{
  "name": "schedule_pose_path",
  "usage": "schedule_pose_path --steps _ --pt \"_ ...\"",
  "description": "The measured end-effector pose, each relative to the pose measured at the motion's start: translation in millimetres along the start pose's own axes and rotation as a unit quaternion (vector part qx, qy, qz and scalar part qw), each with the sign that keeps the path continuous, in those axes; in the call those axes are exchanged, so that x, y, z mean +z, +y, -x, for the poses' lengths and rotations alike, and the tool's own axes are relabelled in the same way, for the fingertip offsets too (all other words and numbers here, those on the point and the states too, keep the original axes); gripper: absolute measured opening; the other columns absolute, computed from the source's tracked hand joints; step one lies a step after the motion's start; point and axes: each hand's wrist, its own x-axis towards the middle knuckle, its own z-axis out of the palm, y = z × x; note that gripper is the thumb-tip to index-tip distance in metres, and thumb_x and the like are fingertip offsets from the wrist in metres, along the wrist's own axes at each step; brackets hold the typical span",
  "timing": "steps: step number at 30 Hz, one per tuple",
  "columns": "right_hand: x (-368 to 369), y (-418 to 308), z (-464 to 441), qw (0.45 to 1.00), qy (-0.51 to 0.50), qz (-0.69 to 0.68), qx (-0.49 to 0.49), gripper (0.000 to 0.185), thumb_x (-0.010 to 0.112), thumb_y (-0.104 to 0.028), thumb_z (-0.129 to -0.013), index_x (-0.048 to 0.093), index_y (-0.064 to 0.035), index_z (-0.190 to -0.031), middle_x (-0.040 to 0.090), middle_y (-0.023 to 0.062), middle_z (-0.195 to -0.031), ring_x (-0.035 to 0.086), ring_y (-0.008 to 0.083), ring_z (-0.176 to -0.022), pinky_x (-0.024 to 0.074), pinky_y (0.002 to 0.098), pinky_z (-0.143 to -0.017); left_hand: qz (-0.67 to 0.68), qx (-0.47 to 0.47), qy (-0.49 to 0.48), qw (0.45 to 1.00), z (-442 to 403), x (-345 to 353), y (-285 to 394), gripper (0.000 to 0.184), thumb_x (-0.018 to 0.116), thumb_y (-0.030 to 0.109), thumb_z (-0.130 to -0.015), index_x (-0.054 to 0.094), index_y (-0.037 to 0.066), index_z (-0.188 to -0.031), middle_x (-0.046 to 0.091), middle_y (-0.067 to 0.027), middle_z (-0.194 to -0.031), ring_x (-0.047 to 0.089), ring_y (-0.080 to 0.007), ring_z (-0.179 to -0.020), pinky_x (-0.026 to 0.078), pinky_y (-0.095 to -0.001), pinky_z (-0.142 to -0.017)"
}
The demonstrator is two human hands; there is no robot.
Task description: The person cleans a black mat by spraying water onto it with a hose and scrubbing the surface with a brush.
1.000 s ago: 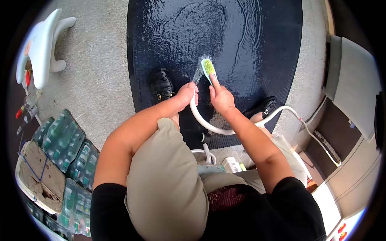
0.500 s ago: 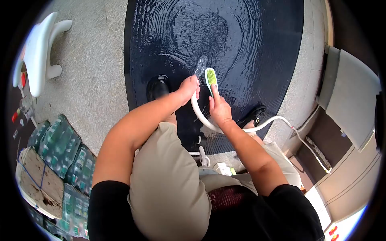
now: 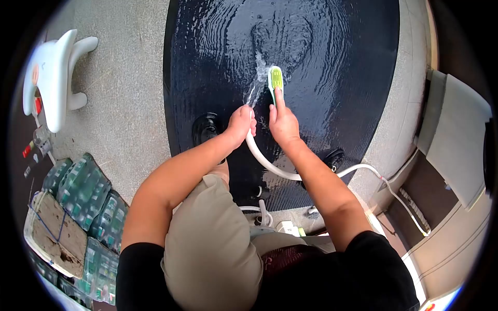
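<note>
My left hand (image 3: 239,126) is closed round the end of a white hose (image 3: 263,159). A stream of water (image 3: 254,90) runs from it onto the wet black mat (image 3: 353,88). My right hand (image 3: 285,126) grips a white brush (image 3: 276,78) with a yellow-green head, the index finger stretched along it. The brush head is beside the falling water, over the mat; whether it touches the mat I cannot tell. From my left hand the hose curves under my right forearm and off to the right.
A white plastic stool (image 3: 59,78) stands at the left. Below it are packs of green bottles (image 3: 83,189) and a worn foam box (image 3: 54,233). My black shoe (image 3: 206,128) rests on the mat. A pale cabinet or board (image 3: 454,135) is at the right.
The brush has moved forward, closer to the water stream. My left hand has shifted slightly back and left, still on the hose, and the splash pattern on the mat has changed.
</note>
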Motion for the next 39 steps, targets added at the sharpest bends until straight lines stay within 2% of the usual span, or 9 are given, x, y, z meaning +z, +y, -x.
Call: schedule_pose_path --steps 3,6,10,18,21,26,33,36,39 --pt "15 5 38 0.999 -0.022 0.031 -0.026 0.061 0.052 -0.024 -0.093 0.026 -0.0219 -0.148 0.062 0.0208 -0.076 0.063 0.0385 -0.067 0.0508 0.0489 -0.064 0.015 0.018 0.023 0.999 -2 -1 0 0.028 0.033 0.033 -0.095 0.044 0.01 -0.082 0.045 -0.0046 -0.059 0.047 -0.019 -0.049 0.044 -0.0356 -0.05" --pt "-9 -19 -20 0.996 0.007 0.075 -0.05 0.058 0.052 -0.027 -0.093 0.029 -0.028 -0.146 0.062 0.0213 -0.076 0.064 0.0385 -0.067 0.0518 0.0499 -0.064 0.018 0.019 0.033 0.999 -7 -3 1 0.028 0.033 0.033 -0.094 0.043 0.011 -0.082 0.045 -0.0046 -0.059 0.046 -0.0189 -0.049 0.043 -0.0353 -0.05" --pt "-53 -65 -123 0.998 0.036 0.055 -0.022 0.052 0.044 -0.03 -0.096 0.028 -0.0252 -0.145 0.066 0.0222 -0.086 0.064 0.0413 -0.078 0.0494 0.0507 -0.072 0.02 0.028 0.028 0.999 -9 1 12 0.027 0.032 0.032 -0.094 0.043 0.011 -0.082 0.045 -0.0047 -0.058 0.046 -0.0189 -0.048 0.043 -0.0354 -0.05" --pt "-8 -39 -23 0.997 -0.033 0.056 -0.051 0.06 0.051 -0.026 -0.093 0.027 -0.0239 -0.147 0.061 0.0235 -0.074 0.063 0.039 -0.067 0.0514 0.0491 -0.064 0.027 0.061 0.032 0.997 -12 -1 31 0.028 0.031 0.031 -0.094 0.044 0.009 -0.082 0.044 -0.0051 -0.057 0.045 -0.0193 -0.047 0.043 -0.0351 -0.049" --pt "-31 -59 -79 0.994 -0.017 0.093 -0.059 0.057 0.05 -0.027 -0.093 0.029 -0.029 -0.146 0.063 0.0231 -0.079 0.064 0.0393 -0.072 0.0514 0.0493 -0.068 0.018 0.019 0.019 0.999 -12 0 25 0.028 0.03 0.03 -0.094 0.044 0.008 -0.083 0.043 -0.0052 -0.057 0.045 -0.0194 -0.048 0.044 -0.035 -0.049" --pt "-71 -106 -199 0.994 0.057 0.078 -0.044 0.05 0.042 -0.032 -0.096 0.031 -0.024 -0.145 0.067 0.0193 -0.093 0.064 0.0365 -0.087 0.0498 0.0464 -0.079 -0.024 -0.014 -0.013 1.0 -6 -4 14 0.025 0.032 0.029 -0.092 0.043 0.008 -0.085 0.044 -0.0057 -0.058 0.046 -0.0193 -0.049 0.044 -0.0356 -0.051" --pt "-26 -44 -49 0.995 -0.032 0.079 -0.047 0.06 0.049 -0.027 -0.094 0.023 -0.0279 -0.148 0.063 0.0225 -0.077 0.064 0.0384 -0.07 0.0516 0.0491 -0.067 -0.027 -0.075 -0.013 0.997 0 -12 -8 0.022 0.033 0.027 -0.091 0.043 0.009 -0.084 0.045 -0.0056 -0.059 0.047 -0.0196 -0.049 0.046 -0.0356 -0.051" --pt "-40 -44 -60 0.99 -0.041 0.13 -0.042 0.06 0.05 -0.028 -0.094 0.025 -0.0293 -0.147 0.063 0.0213 -0.077 0.065 0.0375 -0.07 0.0522 0.0483 -0.067 -0.015 -0.062 -0.011 0.998 2 -13 -10 0.023 0.032 0.028 -0.092 0.043 0.01 -0.084 0.045 -0.0052 -0.059 0.046 -0.0193 -0.049 0.045 -0.0356 -0.052" --pt "-61 -60 -132 0.991 0.041 0.127 -0.031 0.05 0.044 -0.032 -0.096 0.031 -0.0272 -0.145 0.067 0.0198 -0.086 0.066 0.0359 -0.079 0.0518 0.0468 -0.073 -0.02 -0.056 -0.01 0.998 1 -9 -4 0.022 0.033 0.027 -0.091 0.043 0.009 -0.084 0.045 -0.0052 -0.059 0.046 -0.0191 -0.048 0.045 -0.0357 -0.051"
